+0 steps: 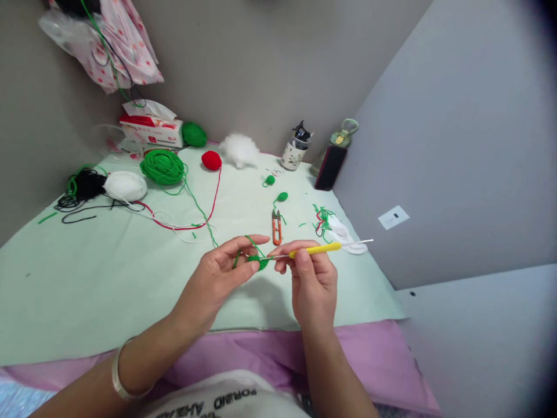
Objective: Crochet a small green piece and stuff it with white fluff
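My left hand (220, 273) pinches a small green crochet piece (260, 262), with green yarn (252, 244) looped over its forefinger. My right hand (311, 276) grips a crochet hook with a yellow handle (315, 250), its metal tip pushed into the green piece. Both hands hover above a pale green mat (108, 278). The green strand runs back across the mat to a green yarn skein (162, 166).
Orange thread snips (276, 226) lie just beyond the hands. Farther back are small green pieces (282, 197), a red ball (211, 160), white stuffing (239, 150), white yarn (125, 186), black yarn (87, 184), a tissue box (150, 129), a jar (293, 152), and scraps (335, 229) by the right wall.
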A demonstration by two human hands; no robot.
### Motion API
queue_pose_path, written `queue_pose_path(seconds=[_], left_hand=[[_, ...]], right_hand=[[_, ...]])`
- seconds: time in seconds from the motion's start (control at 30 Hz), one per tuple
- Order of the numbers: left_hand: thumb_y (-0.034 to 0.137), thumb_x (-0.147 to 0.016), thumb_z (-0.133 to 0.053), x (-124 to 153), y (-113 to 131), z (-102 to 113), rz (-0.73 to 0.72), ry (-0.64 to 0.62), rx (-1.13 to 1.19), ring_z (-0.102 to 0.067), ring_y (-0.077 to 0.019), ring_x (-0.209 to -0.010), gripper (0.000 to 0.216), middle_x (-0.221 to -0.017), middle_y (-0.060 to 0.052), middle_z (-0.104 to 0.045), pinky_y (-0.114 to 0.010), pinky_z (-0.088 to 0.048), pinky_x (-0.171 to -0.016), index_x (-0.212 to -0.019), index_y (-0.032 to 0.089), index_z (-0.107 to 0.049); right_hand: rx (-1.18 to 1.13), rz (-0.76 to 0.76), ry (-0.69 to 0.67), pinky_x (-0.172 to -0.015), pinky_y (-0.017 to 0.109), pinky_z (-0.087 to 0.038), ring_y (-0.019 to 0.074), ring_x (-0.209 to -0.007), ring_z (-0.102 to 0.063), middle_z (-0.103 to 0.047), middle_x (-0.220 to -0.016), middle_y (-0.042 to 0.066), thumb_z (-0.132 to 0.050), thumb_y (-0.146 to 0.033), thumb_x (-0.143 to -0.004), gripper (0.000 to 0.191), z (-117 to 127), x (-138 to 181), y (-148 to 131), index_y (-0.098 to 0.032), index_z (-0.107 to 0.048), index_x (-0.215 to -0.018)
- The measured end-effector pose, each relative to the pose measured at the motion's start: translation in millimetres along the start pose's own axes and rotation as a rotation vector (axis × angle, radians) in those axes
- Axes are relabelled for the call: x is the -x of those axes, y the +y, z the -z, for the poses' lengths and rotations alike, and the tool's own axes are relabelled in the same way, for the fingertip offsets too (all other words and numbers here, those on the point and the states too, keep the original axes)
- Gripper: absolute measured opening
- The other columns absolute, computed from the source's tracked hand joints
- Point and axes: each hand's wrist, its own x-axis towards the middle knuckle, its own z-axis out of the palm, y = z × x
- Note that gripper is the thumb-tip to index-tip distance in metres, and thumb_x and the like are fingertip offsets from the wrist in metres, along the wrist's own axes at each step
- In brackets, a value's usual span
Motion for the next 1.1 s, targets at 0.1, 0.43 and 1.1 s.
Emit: queue_pose_path(seconds=[0.1, 0.43, 1.1], left_hand=[[0.03, -0.085, -0.078, 0.3, -1.2, 1.0, -0.042, 0.015, -0.047, -0.049, -0.0169, -0.084, 0.027, -0.089, 0.0, -0.06, -0.027, -0.04, -0.076, -0.112, 0.032, -0.081], [0.028, -0.085, -0.079, 2.2, 0.1, -0.6, -0.1, 0.061, -0.149, -0.041, -0.0131, -0.068, 0.027, -0.084, 0.002, -0.059, -0.027, -0.038, -0.068, -0.112, 0.03, -0.08], [0.031, -0.085, -0.078, 3.7, 1.2, 1.1, 0.011, -0.027, -0.002, -0.056, -0.0164, -0.089, 0.026, -0.09, 0.001, -0.064, -0.025, -0.042, -0.079, -0.111, 0.035, -0.081]], right_hand=[[0.083, 0.088, -0.004, -0.065, 0.03, -0.056, 0.014, -0.071, -0.069, -0.076, -0.091, 0.003, -0.054, -0.027, -0.104, 0.02, -0.3, 4.1, -3.3, -0.023, -0.073, -0.097], [0.442, 0.488, -0.125, -0.074, 0.037, -0.061, 0.0203, -0.091, -0.072, -0.076, -0.102, 0.007, -0.051, -0.008, -0.099, 0.031, 2.1, 15.1, -0.6, -0.025, -0.068, -0.119], [0.06, 0.084, -0.015, -0.066, 0.029, -0.057, 0.0133, -0.071, -0.069, -0.076, -0.09, 0.003, -0.055, -0.026, -0.104, 0.019, 0.8, 6.7, -5.0, -0.023, -0.073, -0.099]])
